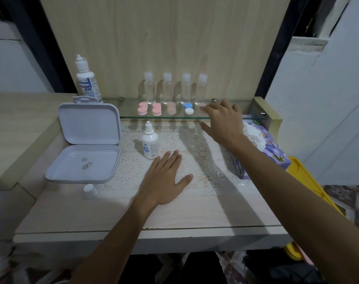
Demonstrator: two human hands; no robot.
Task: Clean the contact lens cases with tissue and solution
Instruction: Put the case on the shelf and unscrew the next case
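Five lens cases [171, 108] in a row on glass shelf [231, 117], right hand [222, 117] reaching over rightmost pale case [202, 105], fingers relaxed, gripping nothing, left hand [164, 180] flat on table [205, 214] near small solution bottle [149, 141], tissue box [262, 152] beside right wrist

The left hand [166, 177] lay flat, fingers straight, on the lace-covered tabletop [195, 214], just in front of a small white dropper bottle [149, 142]. The right hand [223, 121] reached over the glass shelf [236, 116], its fingers spread at a pale pink lens case [202, 105]. Four more lens cases stood in a row on the shelf, with four clear bottles behind them. An open white box [86, 140] lay at the left, a tissue box [262, 148] at the right.
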